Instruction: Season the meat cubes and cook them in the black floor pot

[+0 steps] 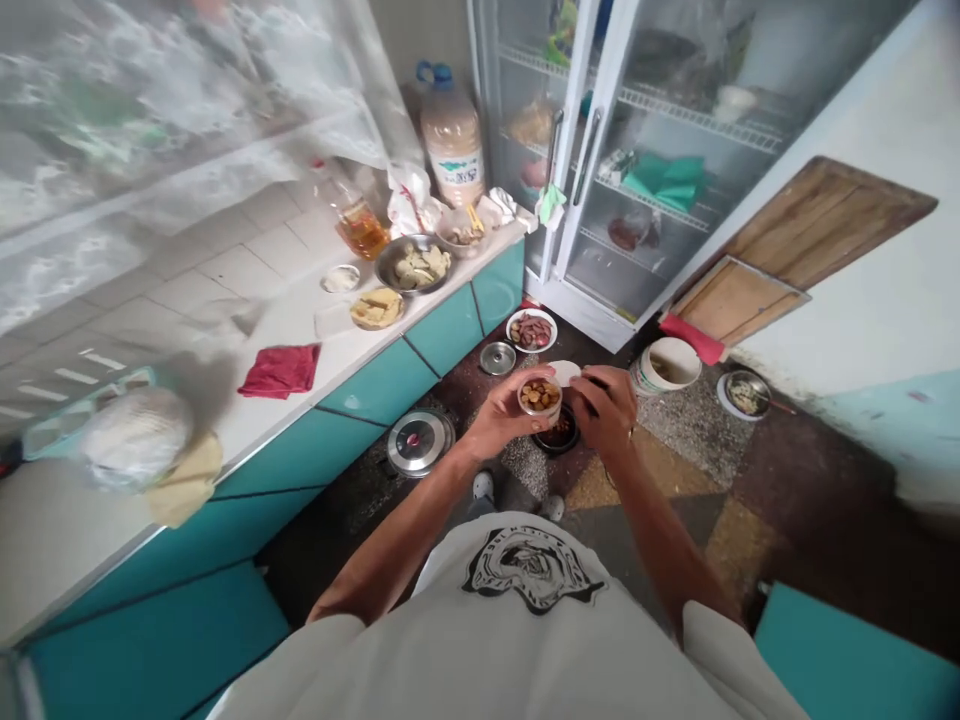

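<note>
My left hand (501,412) is wrapped round a small clear cup (540,396) filled with yellow-brown pieces of food. Pinched in my right hand (609,402) is a whitish round lid (564,373), held close beside the cup's rim and apart from its top. Both hands are in front of my body, above the floor. Beneath them a dark bowl (556,432) with brownish contents is partly hidden by my hands.
On the floor are a lidded pot (420,442), a plate of reddish tubers (532,330), a metal lid (497,358) and a white bucket (671,362). The counter (285,320) at left bears a bowl of pale slices (420,266) and a red cloth (280,371). A glass-door fridge (592,210) stands ahead.
</note>
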`<state>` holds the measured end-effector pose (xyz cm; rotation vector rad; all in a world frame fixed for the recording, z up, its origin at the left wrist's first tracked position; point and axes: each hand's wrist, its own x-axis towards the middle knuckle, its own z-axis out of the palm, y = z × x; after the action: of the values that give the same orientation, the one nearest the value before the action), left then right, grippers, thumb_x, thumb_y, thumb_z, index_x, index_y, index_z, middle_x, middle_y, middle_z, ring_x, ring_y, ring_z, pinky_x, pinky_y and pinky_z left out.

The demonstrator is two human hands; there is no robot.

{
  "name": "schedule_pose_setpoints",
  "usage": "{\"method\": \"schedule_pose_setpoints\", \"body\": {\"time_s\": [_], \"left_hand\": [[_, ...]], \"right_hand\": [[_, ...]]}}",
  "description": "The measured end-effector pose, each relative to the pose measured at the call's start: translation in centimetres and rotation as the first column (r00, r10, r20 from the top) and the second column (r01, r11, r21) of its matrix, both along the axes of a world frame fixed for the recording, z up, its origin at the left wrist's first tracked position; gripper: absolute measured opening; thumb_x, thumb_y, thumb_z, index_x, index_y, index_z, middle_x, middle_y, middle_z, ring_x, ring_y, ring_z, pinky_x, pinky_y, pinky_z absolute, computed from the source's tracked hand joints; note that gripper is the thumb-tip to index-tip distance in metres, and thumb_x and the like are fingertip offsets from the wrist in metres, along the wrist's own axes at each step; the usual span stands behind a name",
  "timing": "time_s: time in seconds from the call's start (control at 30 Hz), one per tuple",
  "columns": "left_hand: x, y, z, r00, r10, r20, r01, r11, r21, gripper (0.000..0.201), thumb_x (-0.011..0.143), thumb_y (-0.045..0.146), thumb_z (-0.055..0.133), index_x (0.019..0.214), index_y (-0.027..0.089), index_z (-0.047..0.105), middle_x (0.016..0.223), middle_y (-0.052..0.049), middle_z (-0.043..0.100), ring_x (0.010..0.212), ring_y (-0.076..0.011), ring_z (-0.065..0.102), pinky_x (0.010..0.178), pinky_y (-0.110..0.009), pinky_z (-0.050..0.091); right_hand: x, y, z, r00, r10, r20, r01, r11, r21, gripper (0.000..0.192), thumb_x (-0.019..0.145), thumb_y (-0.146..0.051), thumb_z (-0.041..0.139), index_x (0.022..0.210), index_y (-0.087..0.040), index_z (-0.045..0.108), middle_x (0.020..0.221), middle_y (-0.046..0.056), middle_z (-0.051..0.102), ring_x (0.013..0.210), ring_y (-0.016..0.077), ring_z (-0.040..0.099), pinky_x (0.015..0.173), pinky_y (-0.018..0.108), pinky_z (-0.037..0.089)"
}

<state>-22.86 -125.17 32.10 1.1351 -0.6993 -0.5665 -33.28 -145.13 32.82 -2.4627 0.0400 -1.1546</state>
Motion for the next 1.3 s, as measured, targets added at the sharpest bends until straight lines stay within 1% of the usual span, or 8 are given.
{"method": "schedule_pose_setpoints", "body": {"time_s": [0.23,0.37,0.47,0.6,0.77,0.93,1.1,1.3], "left_hand": [[-0.4,-2.2,-2.0,0.997,-0.073,-0.021,0.074,0.992,0.101,0.080,0.078,0.061,0.101,0.143,0.021,0.075,0.126,-0.014,0.081,0.110,-0.0285,0.079,0.097,-0.042,0.066],[-0.6,-2.9,-2.7,0.970,0.036,0.240,-0.079,0.982,0.173,0.076,0.084,0.056,0.098,0.146,0.021,0.072,0.140,-0.016,0.076,0.122,-0.0300,0.077,0.104,-0.044,0.065],[-0.5,-3.4,-3.8,0.880,0.105,0.464,-0.223,0.953,0.206,0.073,0.089,0.056,0.093,0.149,0.021,0.069,0.148,-0.018,0.071,0.133,-0.0323,0.073,0.112,-0.048,0.063],[-0.2,-4.2,-6.3,0.797,0.131,0.589,-0.321,0.919,0.229,0.071,0.093,0.053,0.089,0.152,0.022,0.066,0.149,-0.018,0.070,0.140,-0.0337,0.069,0.118,-0.052,0.060],[0.0,-5.1,-9.7,0.774,0.119,0.622,-0.328,0.916,0.232,0.071,0.093,0.045,0.087,0.156,0.024,0.063,0.153,-0.017,0.069,0.143,-0.0335,0.068,0.122,-0.053,0.058],[0.4,-5.6,-15.4,0.755,0.107,0.646,-0.306,0.930,0.203,0.069,0.095,0.038,0.085,0.158,0.022,0.061,0.152,-0.018,0.070,0.145,-0.0340,0.068,0.124,-0.054,0.056],[-0.5,-5.3,-24.8,0.813,-0.023,0.582,-0.205,0.924,0.323,0.073,0.095,0.044,0.084,0.159,0.019,0.060,0.154,-0.022,0.068,0.147,-0.0370,0.066,0.126,-0.059,0.054],[-4.9,-4.6,-35.4,0.838,-0.079,0.540,-0.156,0.913,0.377,0.074,0.095,0.038,0.082,0.163,0.020,0.058,0.157,-0.022,0.067,0.146,-0.0380,0.066,0.123,-0.060,0.057]], "right_hand": [[-2.9,-1.5,-2.6,0.989,0.059,-0.135,-0.043,0.992,0.116,0.020,0.105,-0.029,0.067,0.112,-0.035,0.085,0.118,0.010,0.077,0.114,0.0283,0.073,0.102,0.052,0.063],[-3.7,-1.3,-1.6,0.995,-0.032,-0.100,0.063,0.944,0.325,0.020,0.105,-0.032,0.068,0.116,-0.031,0.084,0.121,0.012,0.075,0.113,0.0306,0.072,0.101,0.055,0.063],[-3.6,-1.4,0.6,0.986,0.032,-0.166,0.036,0.920,0.390,0.019,0.106,-0.033,0.069,0.117,-0.030,0.084,0.116,0.010,0.073,0.109,0.0289,0.071,0.099,0.051,0.062],[-2.5,-1.6,2.6,0.912,0.125,-0.391,-0.036,0.973,0.228,0.018,0.105,-0.028,0.074,0.117,-0.032,0.086,0.112,0.009,0.071,0.109,0.0284,0.067,0.097,0.046,0.060],[-0.7,-1.8,1.3,0.824,0.045,-0.565,-0.047,0.999,0.012,0.014,0.104,-0.026,0.078,0.114,-0.030,0.087,0.114,0.013,0.068,0.108,0.0307,0.059,0.087,0.043,0.055],[0.8,-2.2,-3.8,0.754,0.040,-0.656,-0.072,0.997,-0.022,0.008,0.104,-0.026,0.080,0.109,-0.027,0.085,0.112,0.014,0.068,0.108,0.0316,0.056,0.088,0.044,0.052],[-0.2,-2.4,-13.0,0.678,0.041,-0.734,-0.137,0.988,-0.072,0.010,0.108,-0.025,0.075,0.111,-0.026,0.084,0.113,0.014,0.070,0.109,0.0302,0.056,0.089,0.042,0.048],[-4.4,-2.6,-23.6,0.623,0.062,-0.779,-0.090,0.996,0.007,0.016,0.113,-0.031,0.069,0.117,-0.025,0.084,0.120,0.013,0.071,0.109,0.0292,0.059,0.091,0.043,0.050]]}}
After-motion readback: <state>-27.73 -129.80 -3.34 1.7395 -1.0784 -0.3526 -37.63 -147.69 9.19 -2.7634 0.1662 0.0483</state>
